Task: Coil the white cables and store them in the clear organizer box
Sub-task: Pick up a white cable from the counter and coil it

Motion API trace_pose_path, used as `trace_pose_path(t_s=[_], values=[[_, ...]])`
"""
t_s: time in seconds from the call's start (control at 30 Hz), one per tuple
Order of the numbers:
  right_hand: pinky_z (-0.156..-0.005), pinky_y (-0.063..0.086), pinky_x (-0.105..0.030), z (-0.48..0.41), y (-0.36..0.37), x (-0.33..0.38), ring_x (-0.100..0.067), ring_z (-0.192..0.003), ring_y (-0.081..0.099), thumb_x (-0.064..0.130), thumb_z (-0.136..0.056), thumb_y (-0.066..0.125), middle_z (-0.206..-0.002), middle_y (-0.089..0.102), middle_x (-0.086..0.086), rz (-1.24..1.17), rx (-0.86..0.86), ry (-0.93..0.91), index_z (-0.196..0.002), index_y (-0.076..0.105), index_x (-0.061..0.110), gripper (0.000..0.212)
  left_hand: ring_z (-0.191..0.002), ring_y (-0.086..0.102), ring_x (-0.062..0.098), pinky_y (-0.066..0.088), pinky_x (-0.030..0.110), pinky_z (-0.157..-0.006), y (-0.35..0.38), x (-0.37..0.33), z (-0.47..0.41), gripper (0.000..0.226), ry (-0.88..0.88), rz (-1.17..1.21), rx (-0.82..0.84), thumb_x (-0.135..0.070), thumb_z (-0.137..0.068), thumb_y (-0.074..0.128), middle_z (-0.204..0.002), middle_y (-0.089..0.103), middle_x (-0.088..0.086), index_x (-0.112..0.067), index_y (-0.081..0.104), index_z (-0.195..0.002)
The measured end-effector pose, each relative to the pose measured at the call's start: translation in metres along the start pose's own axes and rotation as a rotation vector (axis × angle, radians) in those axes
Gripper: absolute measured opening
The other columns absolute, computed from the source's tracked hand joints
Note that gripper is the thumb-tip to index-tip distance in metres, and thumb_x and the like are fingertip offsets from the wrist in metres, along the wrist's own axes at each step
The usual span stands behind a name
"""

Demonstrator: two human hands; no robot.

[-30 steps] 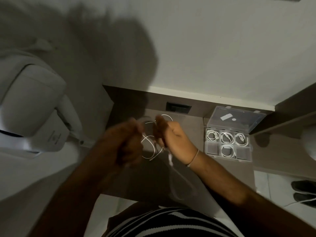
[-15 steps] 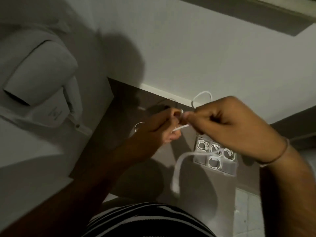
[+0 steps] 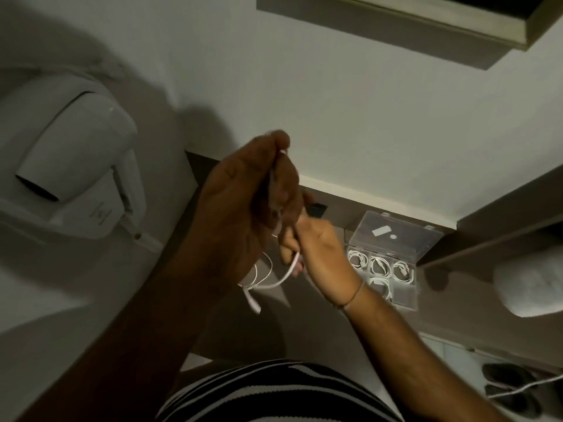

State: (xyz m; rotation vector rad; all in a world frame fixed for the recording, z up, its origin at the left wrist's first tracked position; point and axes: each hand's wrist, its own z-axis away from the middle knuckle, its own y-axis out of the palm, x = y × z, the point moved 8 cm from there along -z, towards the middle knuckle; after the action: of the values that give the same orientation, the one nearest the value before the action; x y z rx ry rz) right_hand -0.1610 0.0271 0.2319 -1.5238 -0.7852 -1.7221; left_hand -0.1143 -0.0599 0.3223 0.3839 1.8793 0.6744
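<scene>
My left hand is raised in the middle of the view, pinching one end of a white cable between thumb and fingers. My right hand sits just below and right of it, closed around the same cable. A loop and a loose end with a plug hang beneath both hands. The clear organizer box stands open on the brown counter to the right, its lid tilted back. Several of its compartments hold coiled white cables; the front right compartment looks empty.
A white wall-mounted hair dryer hangs at the left. A black wall socket sits behind my hands. A white rounded object lies at the right edge, dark shoes with a white cord on the floor below. A shelf projects overhead.
My left hand has risen and now covers part of the right hand; the right hand has dropped lower and left. The hanging cable loop has swung left, and the view has tilted up.
</scene>
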Motion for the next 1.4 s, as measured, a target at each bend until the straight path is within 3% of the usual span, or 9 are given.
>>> trace_pose_path(t_s=[0.2, 0.37, 0.47, 0.63, 0.87, 0.97, 1.13, 1.3, 1.4], values=[[-0.056, 0.049, -0.016, 0.026, 0.012, 0.024, -0.002, -0.051, 0.061, 0.013, -0.105, 0.057, -0.063, 0.066, 0.011, 0.559, 0.271, -0.045, -0.103, 0.066, 0.017, 0.01, -0.09, 0.077, 0.011, 0.055, 0.013, -0.074, -0.039, 0.015, -0.003, 0.019, 0.024, -0.727, -0.256, -0.008, -0.112, 0.037, -0.089, 0.077, 0.003, -0.014, 0.054, -0.117], [-0.074, 0.062, -0.036, 0.043, -0.026, 0.069, -0.009, -0.074, 0.072, 0.046, -0.093, 0.047, -0.078, 0.072, 0.008, 1.188, 0.226, 0.05, -0.105, 0.07, 0.035, 0.028, -0.058, 0.062, 0.001, 0.047, 0.011, -0.051, -0.032, 0.054, 0.009, 0.024, -0.159, -1.168, -0.178, -0.025, -0.107, 0.04, -0.068, 0.061, -0.004, -0.021, 0.063, -0.112], [-0.076, 0.058, -0.029, 0.052, -0.047, 0.107, -0.007, -0.07, 0.069, 0.053, -0.089, 0.048, -0.074, 0.071, 0.014, 1.32, 0.115, -0.018, -0.095, 0.07, 0.041, 0.026, -0.061, 0.061, 0.011, 0.056, 0.033, -0.062, -0.032, 0.061, 0.026, 0.026, -0.242, -1.193, -0.011, -0.03, -0.109, 0.037, -0.069, 0.06, -0.001, -0.023, 0.063, -0.108], [-0.126, 0.03, -0.048, 0.027, -0.053, 0.131, -0.008, -0.081, 0.065, 0.037, -0.095, 0.056, -0.078, 0.068, 0.01, 1.283, -0.005, -0.448, -0.089, 0.072, 0.034, 0.017, -0.045, 0.047, 0.018, 0.044, 0.033, -0.051, -0.004, 0.073, 0.054, 0.058, -0.39, -0.555, 0.263, -0.06, -0.105, 0.036, -0.052, 0.051, 0.013, -0.022, 0.071, -0.078], [-0.071, 0.059, -0.051, 0.018, -0.004, 0.026, -0.032, -0.073, 0.072, -0.01, -0.097, 0.054, -0.077, 0.074, -0.014, 0.605, -0.029, -0.216, -0.086, 0.076, 0.006, 0.029, -0.039, 0.031, 0.008, 0.049, 0.025, -0.061, 0.003, 0.022, 0.033, 0.044, -0.209, 0.235, 0.03, -0.041, -0.112, 0.031, -0.052, 0.033, -0.008, -0.017, 0.052, -0.082], [-0.067, 0.058, -0.031, 0.048, 0.029, -0.012, -0.02, -0.062, 0.068, -0.001, -0.097, 0.041, -0.066, 0.07, -0.011, 0.368, 0.135, -0.025, -0.083, 0.071, 0.01, 0.035, -0.044, 0.045, 0.01, 0.058, 0.031, -0.08, -0.026, -0.002, 0.023, 0.043, -0.027, 0.013, -0.234, -0.03, -0.113, 0.025, -0.055, 0.046, -0.006, -0.015, 0.057, -0.09], [-0.058, 0.045, -0.025, 0.085, 0.025, 0.025, -0.008, -0.051, 0.053, -0.001, -0.087, 0.048, -0.054, 0.054, 0.008, 0.782, 0.233, -0.117, -0.076, 0.064, 0.026, 0.033, -0.074, 0.073, 0.03, 0.055, 0.054, -0.08, -0.074, -0.031, 0.012, 0.024, 0.198, -0.764, -0.525, -0.013, -0.113, 0.035, -0.078, 0.076, -0.004, -0.004, 0.056, -0.109], [-0.059, 0.037, -0.015, 0.105, 0.027, 0.079, 0.0, -0.051, 0.048, 0.009, -0.094, 0.051, -0.055, 0.045, 0.013, 1.077, 0.426, -0.112, -0.089, 0.06, 0.033, 0.026, -0.058, 0.064, 0.009, 0.05, 0.025, -0.053, -0.097, 0.027, 0.013, 0.024, -0.026, -1.047, -0.369, -0.021, -0.112, 0.039, -0.075, 0.071, -0.006, -0.028, 0.062, -0.111], [-0.056, 0.038, -0.014, 0.102, 0.011, 0.129, -0.006, -0.052, 0.052, 0.015, -0.093, 0.051, -0.057, 0.051, 0.008, 0.887, 0.439, -0.187, -0.082, 0.063, 0.021, 0.018, -0.059, 0.059, 0.024, 0.051, 0.033, -0.055, -0.091, 0.063, 0.028, 0.032, -0.197, -1.091, -0.227, -0.049, -0.105, 0.041, -0.071, 0.064, 0.009, -0.035, 0.07, -0.104]])
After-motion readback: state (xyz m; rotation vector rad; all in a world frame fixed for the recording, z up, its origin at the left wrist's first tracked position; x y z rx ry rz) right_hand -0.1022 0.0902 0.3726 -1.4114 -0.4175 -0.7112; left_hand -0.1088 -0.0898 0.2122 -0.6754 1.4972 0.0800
